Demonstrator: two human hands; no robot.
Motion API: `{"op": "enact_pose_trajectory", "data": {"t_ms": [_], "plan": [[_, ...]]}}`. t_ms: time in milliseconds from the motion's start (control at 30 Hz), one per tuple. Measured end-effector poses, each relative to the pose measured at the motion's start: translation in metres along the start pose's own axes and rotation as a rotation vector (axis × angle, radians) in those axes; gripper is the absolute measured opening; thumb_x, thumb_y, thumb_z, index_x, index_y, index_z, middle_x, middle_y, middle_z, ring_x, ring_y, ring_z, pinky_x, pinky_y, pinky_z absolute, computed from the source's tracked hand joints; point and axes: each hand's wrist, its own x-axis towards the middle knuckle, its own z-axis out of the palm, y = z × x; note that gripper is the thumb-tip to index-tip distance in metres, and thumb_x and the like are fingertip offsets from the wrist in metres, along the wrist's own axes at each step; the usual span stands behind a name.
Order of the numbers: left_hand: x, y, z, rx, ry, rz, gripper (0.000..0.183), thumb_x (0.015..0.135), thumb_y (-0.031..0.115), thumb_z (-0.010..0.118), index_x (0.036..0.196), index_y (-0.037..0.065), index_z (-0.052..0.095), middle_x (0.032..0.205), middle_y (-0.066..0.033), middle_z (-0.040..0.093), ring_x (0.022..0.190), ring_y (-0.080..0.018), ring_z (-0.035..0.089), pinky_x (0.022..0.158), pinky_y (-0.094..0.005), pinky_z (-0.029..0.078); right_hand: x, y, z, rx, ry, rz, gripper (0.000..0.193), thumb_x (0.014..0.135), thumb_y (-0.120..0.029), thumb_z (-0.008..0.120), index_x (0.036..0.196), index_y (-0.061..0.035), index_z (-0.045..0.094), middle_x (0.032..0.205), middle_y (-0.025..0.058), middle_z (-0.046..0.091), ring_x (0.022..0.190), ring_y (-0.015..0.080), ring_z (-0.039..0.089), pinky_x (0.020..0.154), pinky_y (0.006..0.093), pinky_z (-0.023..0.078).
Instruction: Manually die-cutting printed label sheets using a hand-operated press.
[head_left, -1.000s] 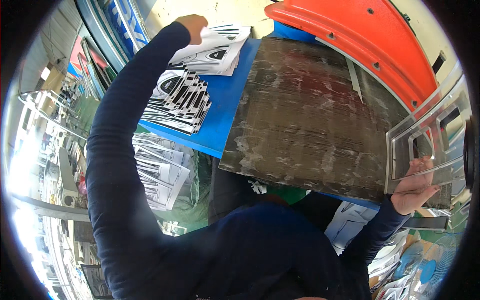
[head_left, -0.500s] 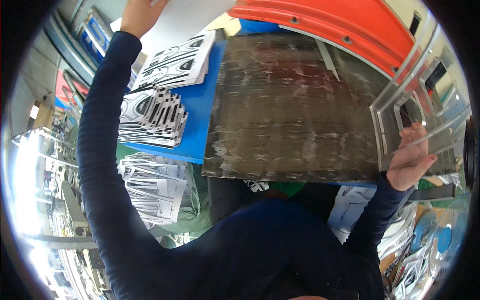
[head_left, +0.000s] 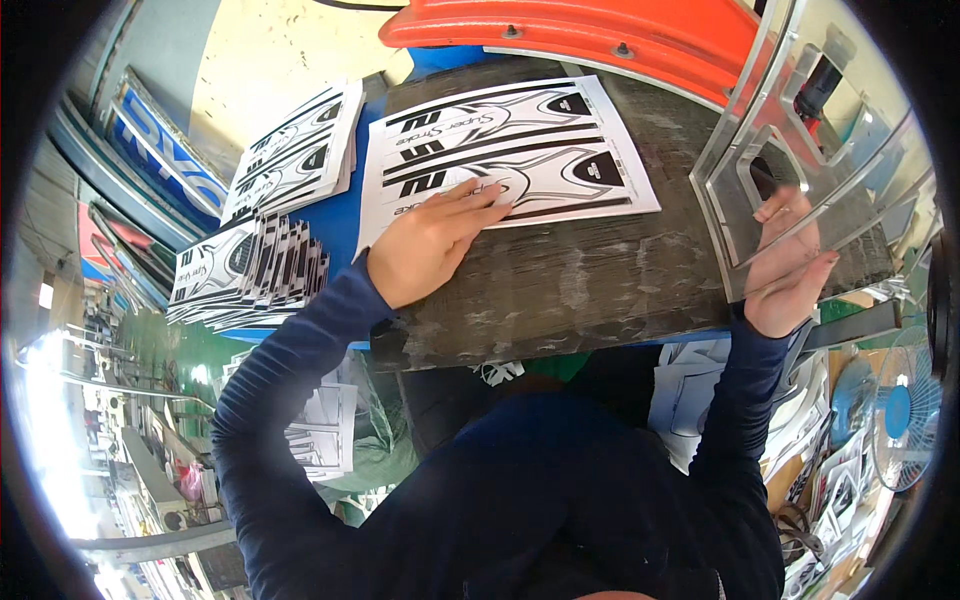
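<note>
A white printed sheet (head_left: 548, 182) with black and grey graphics lies on the worn dark cutting board (head_left: 560, 290). My left hand (head_left: 430, 240) rests on its near left part, fingers stretched out and pressing lightly down. At the right, my right hand (head_left: 782, 268) is against the clear plastic guard (head_left: 715, 200), partly seen through it. Its thumb stands apart from the fingers, and I see nothing held in it. To the left of the board are a stack of similar printed sheets (head_left: 290, 165) and, nearer, a fanned pile of smaller cut pieces (head_left: 255, 265).
A red-orange machine arm (head_left: 580, 28) spans the far edge of the board. Below the blue table edge (head_left: 342, 215), white paper offcuts (head_left: 325, 430) hang at the left. More scraps (head_left: 690, 390) lie at the right, near a blue fan (head_left: 905, 410).
My left hand has come from the far left down onto the board, and the printed sheet now lies there. The right hand stays by the guard. The whole view has shifted slightly.
</note>
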Motion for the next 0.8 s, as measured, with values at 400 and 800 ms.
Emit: {"op": "enact_pose_trajectory", "data": {"t_ms": [400,800], "plan": [[-0.022,0.056,0.012,-0.167,-0.083,-0.112,0.058,0.097,0.025,0.06,0.15,0.012,0.04,0.158,-0.0115,0.035,0.148,-0.0363,0.028,0.113,-0.0643,0.027,0.009,-0.01,0.009,-0.243,-0.011,-0.066,0.08,0.095,-0.062,0.05,0.12,0.0134,0.06,0.116,0.0196,0.061,0.095,0.0233,0.056,0.092,0.0383,0.041],[-0.103,-0.031,-0.029,-0.312,-0.071,-0.503,0.065,0.094,0.031,0.064,0.152,0.015,0.039,0.162,-0.008,0.031,0.151,-0.0369,0.019,0.113,-0.0699,0.012,0.031,-0.047,0.064,-1.13,-0.755,-0.475,0.064,0.056,-0.04,0.091,0.105,-0.0046,0.071,0.092,0.0098,0.064,0.087,0.0295,0.059,0.088,0.0395,0.041]]}}
